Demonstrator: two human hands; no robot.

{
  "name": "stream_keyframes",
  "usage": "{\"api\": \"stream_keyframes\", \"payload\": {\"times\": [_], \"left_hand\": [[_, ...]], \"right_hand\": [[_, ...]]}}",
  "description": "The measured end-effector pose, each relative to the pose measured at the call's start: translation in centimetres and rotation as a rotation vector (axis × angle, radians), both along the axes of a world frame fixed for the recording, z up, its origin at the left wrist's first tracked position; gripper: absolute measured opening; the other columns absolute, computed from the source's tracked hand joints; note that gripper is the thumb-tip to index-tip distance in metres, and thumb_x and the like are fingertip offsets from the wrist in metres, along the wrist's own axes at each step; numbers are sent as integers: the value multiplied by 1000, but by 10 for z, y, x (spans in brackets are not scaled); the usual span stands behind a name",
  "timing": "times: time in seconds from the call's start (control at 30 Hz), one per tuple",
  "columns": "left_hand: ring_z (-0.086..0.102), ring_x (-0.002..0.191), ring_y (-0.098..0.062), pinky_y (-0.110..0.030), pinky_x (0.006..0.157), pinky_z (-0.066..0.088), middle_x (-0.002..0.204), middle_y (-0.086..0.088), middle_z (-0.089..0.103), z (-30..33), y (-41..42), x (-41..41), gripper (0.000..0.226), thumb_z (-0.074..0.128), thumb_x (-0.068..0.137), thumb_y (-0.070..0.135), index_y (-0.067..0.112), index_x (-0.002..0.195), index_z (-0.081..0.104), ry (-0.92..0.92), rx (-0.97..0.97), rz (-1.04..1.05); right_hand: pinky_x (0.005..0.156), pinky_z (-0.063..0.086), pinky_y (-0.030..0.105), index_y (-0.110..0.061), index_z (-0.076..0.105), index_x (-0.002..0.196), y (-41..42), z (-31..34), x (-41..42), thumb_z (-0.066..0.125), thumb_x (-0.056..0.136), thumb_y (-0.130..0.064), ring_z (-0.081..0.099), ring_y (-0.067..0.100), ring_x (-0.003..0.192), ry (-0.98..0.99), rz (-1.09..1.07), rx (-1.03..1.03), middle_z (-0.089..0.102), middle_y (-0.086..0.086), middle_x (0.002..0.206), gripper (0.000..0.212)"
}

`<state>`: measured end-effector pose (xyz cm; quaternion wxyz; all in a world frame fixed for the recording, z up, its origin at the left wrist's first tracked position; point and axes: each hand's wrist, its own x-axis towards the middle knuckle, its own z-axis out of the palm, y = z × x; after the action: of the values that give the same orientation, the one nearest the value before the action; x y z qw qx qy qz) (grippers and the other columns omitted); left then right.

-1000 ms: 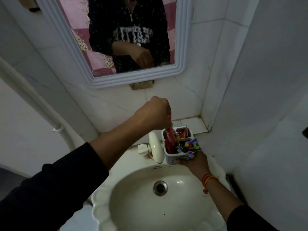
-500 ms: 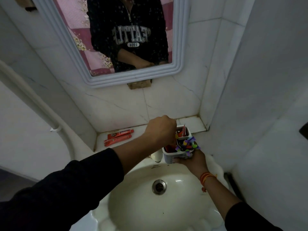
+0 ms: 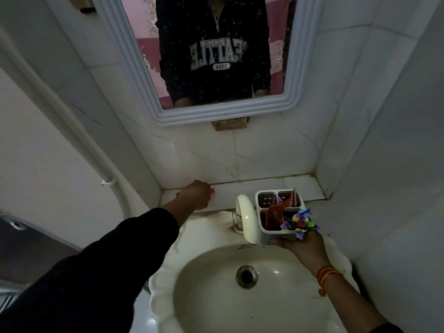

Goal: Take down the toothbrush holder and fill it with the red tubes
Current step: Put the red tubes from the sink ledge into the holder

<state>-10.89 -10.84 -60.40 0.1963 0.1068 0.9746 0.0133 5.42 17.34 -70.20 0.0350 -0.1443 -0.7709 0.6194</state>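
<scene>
Above the cream oval ceramic sink [image 3: 168,294], the right hand [image 3: 303,244] cups the white square plastic toothbrush holder [image 3: 276,213] from below, just right of the tap. The holder is down and already carries red tubes [image 3: 276,212]. The left hand [image 3: 195,194] is closed over more red tubes on the tiled ledge behind the sink; those likely remain. Half a second ago this hand was at the holder; it has since crossed to the ledge.

Dim white-tiled corner, framed mirror [image 3: 216,56] above a cream sink [image 3: 276,308] and tap [image 3: 247,219].
</scene>
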Motion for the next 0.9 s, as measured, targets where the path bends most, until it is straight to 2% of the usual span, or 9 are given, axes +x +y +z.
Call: {"api": "stream_keyframes", "payload": {"times": [0.2,0.3,0.33,0.4,0.47,0.57,0.7,0.83,0.9], "left_hand": [[56,133,-30,-29,107,46,147,-11,56,-30,-14,-3,48,53,102,25,28,150,49,70,45,21],[55,131,-29,-11,82,51,145,-9,55,-38,-19,-8,47,52,103,33,21,148,50,107,-15,-32],[55,128,-30,-15,81,51,142,-9,56,-39,-21,-7,47,51,102,37,22,147,50,129,-22,-37],[59,121,-33,-36,95,52,136,-9,61,-36,-20,-5,48,51,98,42,29,144,50,171,-30,-88],[66,105,-31,-41,90,55,123,-7,69,-18,-11,-4,40,53,95,43,29,132,54,133,42,-105],[69,86,-18,-38,84,59,110,2,74,29,16,0,39,62,92,51,33,127,65,-6,219,-143],[73,62,-6,-31,69,63,79,9,77,95,62,3,43,78,71,62,30,100,79,14,265,-304],[75,68,-4,-24,76,61,82,5,80,121,116,11,35,81,79,46,18,102,80,-97,43,-441],[77,75,-7,-17,70,55,85,2,81,113,136,16,32,83,79,37,14,101,80,-118,-23,-477]], "right_hand": [[85,53,30,-13,74,103,3,-5,-2,97,47,-12,70,-3,91,-9,-7,11,78,-17,93,61],[81,51,23,-21,72,99,1,-2,-2,96,49,-6,69,-10,86,-19,-9,17,75,-28,86,57],[78,51,18,-23,71,97,1,-3,-3,95,50,-4,68,-12,85,-22,-9,15,74,-30,84,57],[73,51,7,-24,69,98,1,-2,-3,95,50,-2,67,-15,83,-22,-8,0,75,-28,81,58],[69,51,1,-21,69,100,0,1,-3,94,51,0,65,-18,82,-16,-8,-9,74,-21,83,59],[69,49,-1,-18,68,101,-3,6,-2,93,52,3,65,-19,81,-15,-6,-15,71,-15,91,59],[66,49,-1,-20,69,97,-5,10,-3,91,54,7,66,-17,81,-30,-14,-38,72,-20,85,55],[67,50,1,-4,68,108,-3,9,-2,89,55,13,66,-17,82,-34,-9,-38,70,-9,94,59],[71,52,2,-2,68,111,0,6,-1,90,54,10,66,-16,85,-36,6,-34,72,-7,97,63]]}}
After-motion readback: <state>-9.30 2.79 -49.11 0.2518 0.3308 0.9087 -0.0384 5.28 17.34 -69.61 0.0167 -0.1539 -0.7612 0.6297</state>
